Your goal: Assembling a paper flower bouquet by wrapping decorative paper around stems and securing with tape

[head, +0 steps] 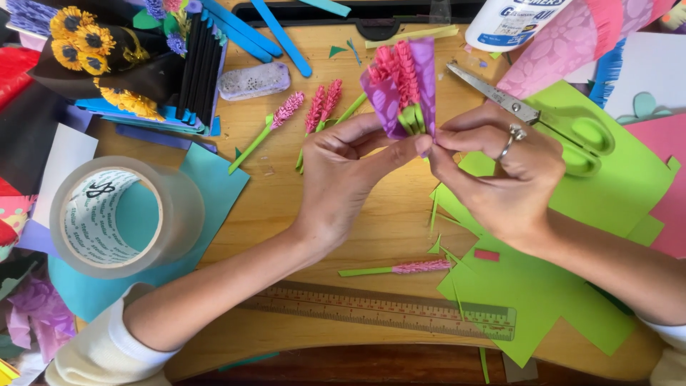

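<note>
From the head view, my left hand (336,179) and my right hand (500,175) met over the middle of the pale wooden table (286,207), both pinched on the base of a small paper bouquet (401,86): pink fringed paper flower spikes on green stems, wrapped in a cone of purple patterned paper. My left thumb and forefinger were clenched around the green stems from the left; my right fingertips (432,146) pressed the same spot from the right, a silver ring (516,133) showing on one finger. Neither hand was released.

The bouquet stood straight up-frame from my fingers, its long axis running away from me, stems at the pinch and flower heads at the far end. Both hands were equally near it, touching at the base.

To the left of it, three loose pink paper flowers with green stems (314,114) lay slanted on the wood, and a fourth loose pink flower (400,268) lay crosswise near me, just above the clear plastic ruler (379,311). Scissors with green handles (550,121) rested on sheets of lime green paper (543,286) just behind my right hand. A large roll of clear tape (121,214) sat on teal paper (214,179) well to the left. A white glue bottle (511,21), a grey pumice-like block (254,80) and a black-wrapped bouquet of yellow paper flowers (93,50) lay along the far edge.
</note>
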